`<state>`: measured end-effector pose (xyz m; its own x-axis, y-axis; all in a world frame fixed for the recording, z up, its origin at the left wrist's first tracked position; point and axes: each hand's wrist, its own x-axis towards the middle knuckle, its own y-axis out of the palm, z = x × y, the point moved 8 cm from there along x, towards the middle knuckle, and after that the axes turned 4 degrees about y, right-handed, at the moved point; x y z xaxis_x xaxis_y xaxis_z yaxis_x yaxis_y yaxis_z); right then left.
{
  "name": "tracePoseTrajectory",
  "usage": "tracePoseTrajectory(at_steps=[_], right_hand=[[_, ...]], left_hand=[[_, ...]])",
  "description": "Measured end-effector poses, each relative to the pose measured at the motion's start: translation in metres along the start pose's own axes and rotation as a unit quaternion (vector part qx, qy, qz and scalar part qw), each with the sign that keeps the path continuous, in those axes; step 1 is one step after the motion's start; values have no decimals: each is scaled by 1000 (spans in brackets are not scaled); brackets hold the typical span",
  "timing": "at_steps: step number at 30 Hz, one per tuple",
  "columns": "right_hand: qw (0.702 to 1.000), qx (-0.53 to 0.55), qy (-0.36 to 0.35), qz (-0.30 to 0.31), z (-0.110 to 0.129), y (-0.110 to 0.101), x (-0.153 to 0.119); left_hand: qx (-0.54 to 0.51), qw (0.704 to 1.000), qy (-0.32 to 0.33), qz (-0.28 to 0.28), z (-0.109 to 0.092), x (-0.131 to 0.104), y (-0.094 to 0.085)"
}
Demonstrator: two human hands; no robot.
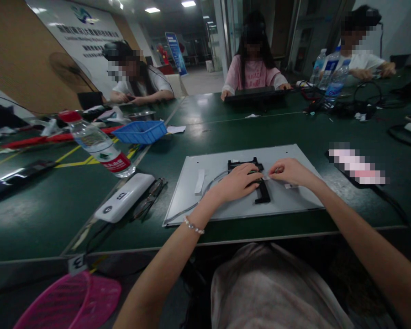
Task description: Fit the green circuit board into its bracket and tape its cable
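Observation:
A black plastic bracket [263,194] lies on a white panel [181,189] in front of me. My left hand [239,182] rests over the middle of the bracket, fingers stretched out and hiding part of it. A grey cable [210,183] runs from under that hand along the panel's left side. Just right of the bracket, my right hand [289,172] is closed in a pinch. Something small and pale shows at its fingertips, too small to name. Below this hand lies a small pale piece [291,186]. A white strip [199,182] lies at the panel's left.
Left of the panel are glasses [150,198], a white power bank [125,198], a water bottle [99,146] and a blue tray [140,132]. A phone [356,167] lies to the right. A pink basket [102,292] stands below the table edge. Several people sit opposite.

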<state>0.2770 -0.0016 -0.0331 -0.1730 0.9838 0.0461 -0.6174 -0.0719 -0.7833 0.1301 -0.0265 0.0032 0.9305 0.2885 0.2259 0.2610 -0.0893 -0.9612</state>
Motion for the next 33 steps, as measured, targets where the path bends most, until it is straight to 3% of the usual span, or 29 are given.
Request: tracePoseTrajectory(at_steps=[6, 10, 15, 19, 22, 27, 33], right_hand=[[1000, 14, 1, -23, 4, -13, -3], [999, 38, 1, -37, 7, -19, -6], [997, 58, -18, -57, 13, -22, -9], [996, 56, -37, -62, 16, -23, -9], [996, 47, -48, -57, 17, -20, -9], [996, 36, -55, -53, 15, -15, -7], [995, 28, -66, -69, 12, -16, -7]], left_hand=[[-7, 1000, -3, -1, 0, -2, -5], [-1, 999, -45, -19, 9, -6, -22], [40, 985, -161, -48, 44, -35, -64], [49, 966, -252, -41, 83, -77, -77], [42, 956, -287, -35, 106, -102, -70], [-2, 953, -303, -21, 122, -115, -51], [-38, 936, -343, -70, 133, -126, -53]])
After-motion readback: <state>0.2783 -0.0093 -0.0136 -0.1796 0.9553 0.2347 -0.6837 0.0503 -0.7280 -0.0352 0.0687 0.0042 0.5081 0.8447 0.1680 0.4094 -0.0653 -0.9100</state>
